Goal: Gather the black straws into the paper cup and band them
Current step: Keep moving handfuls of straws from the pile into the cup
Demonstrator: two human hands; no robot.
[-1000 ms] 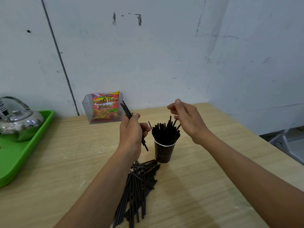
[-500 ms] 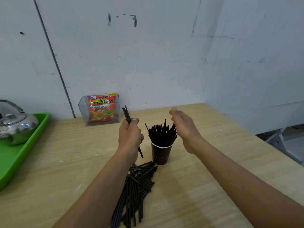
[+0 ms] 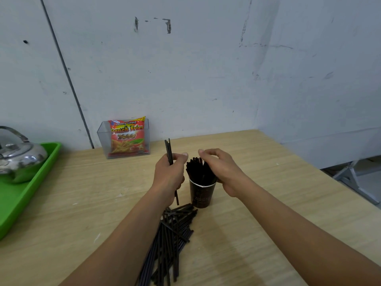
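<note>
A dark paper cup [image 3: 201, 195] stands on the wooden table, packed with upright black straws [image 3: 195, 170]. My right hand [image 3: 224, 172] wraps round the right side of that bunch just above the rim, fingers curled over the straw tops. Left of the cup, my left hand [image 3: 169, 178] grips a few black straws [image 3: 168, 147] held nearly upright, their ends sticking out above and below the fist. A loose pile of black straws [image 3: 173, 234] lies on the table in front of the cup, between my forearms.
A green tray [image 3: 31, 193] at the left edge carries a shiny metal kettle [image 3: 18, 157]. A clear plastic box holding a red snack packet [image 3: 127, 137] stands against the back wall. The table's right edge [image 3: 340, 186] drops off beside a metal frame.
My right hand has dropped from above the cup onto the straw bunch and closed round it. My left hand has turned its straws more upright, closer to the cup.
</note>
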